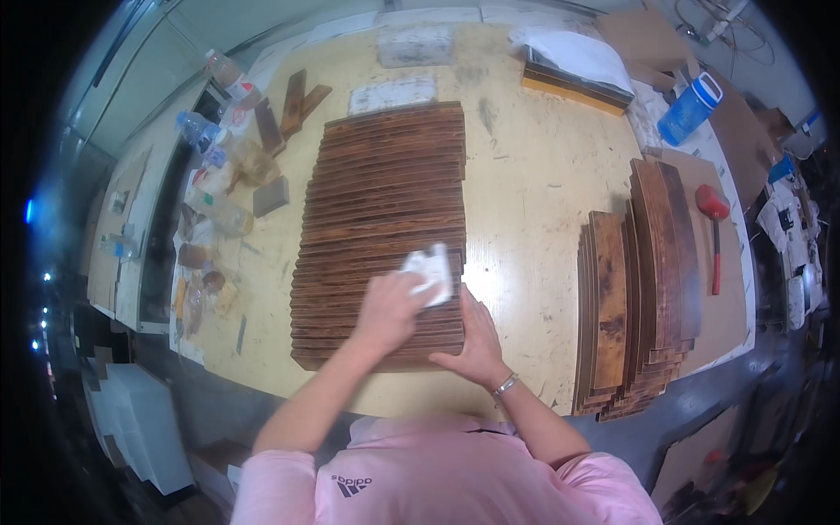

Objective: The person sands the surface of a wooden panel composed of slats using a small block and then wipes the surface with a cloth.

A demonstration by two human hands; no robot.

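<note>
A long block of dark brown wooden strips (381, 201), packed side by side, lies on the table in front of me. My left hand (389, 308) is closed on a folded white cloth (429, 273) and presses it on the strips near their right ends. Along the block's near right edge lies my right hand (477, 343), its fingers stretched out against the side and its thumb apart over the near corner. That wrist wears a metal band (506, 383). What lies under the cloth is hidden.
More brown boards (612, 297) are stacked at the table's right, beside a red-handled tool (714, 210). A blue jug (689, 108) and a box with white sheeting (573, 83) stand farther back. Several bottles (199, 136), a dark block (270, 196) and wood pieces (294, 101) crowd the left.
</note>
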